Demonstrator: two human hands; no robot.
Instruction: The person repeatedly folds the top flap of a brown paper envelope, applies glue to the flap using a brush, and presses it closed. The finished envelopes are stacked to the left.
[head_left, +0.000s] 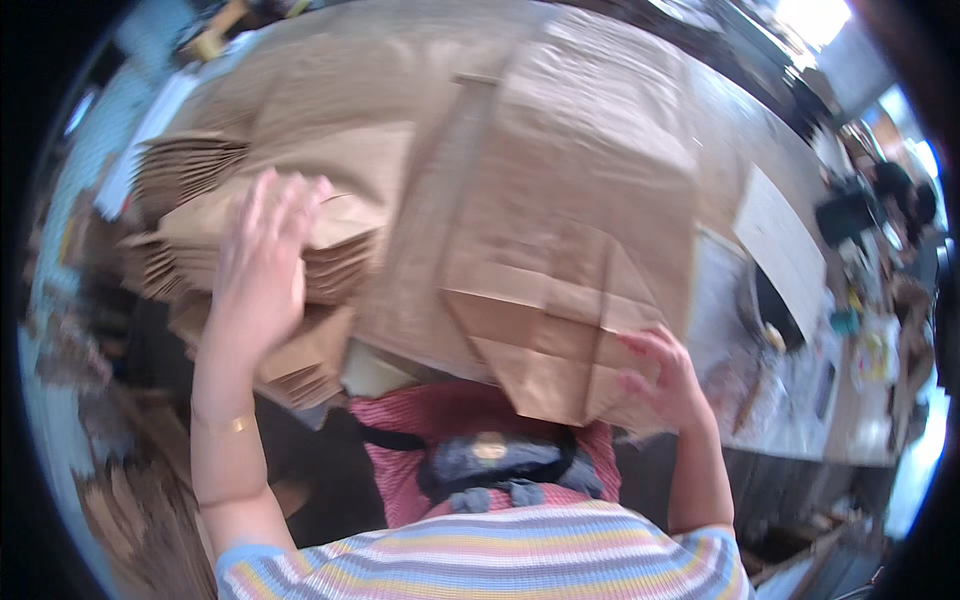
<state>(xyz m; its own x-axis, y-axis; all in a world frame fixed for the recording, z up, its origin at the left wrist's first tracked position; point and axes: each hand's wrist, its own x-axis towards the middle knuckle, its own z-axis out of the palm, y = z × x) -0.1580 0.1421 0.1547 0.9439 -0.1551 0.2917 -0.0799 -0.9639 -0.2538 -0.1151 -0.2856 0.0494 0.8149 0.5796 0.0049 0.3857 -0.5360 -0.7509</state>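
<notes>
A large brown paper bag [590, 170] lies lengthwise in front of me, its folded bottom end [540, 335] nearest my body with creased flaps. At that end's right corner is my right hand [660, 375], fingers curved and apart from the thumb, at the edge of the paper. My left hand [265, 250] lies stretched out, palm down, over a stack of folded brown paper bags [340, 265] on the left; motion blurs its fingers. Layered edges of more stacked bags [190, 165] show beyond and beside it.
A worktable [745, 130] carries the bags. On its right lie a pale flat board [780, 250], clear plastic wrapping [745, 390] and assorted small items. A dark device [845, 210] stands at the far right. Loose brown paper [140, 520] is piled low at the left.
</notes>
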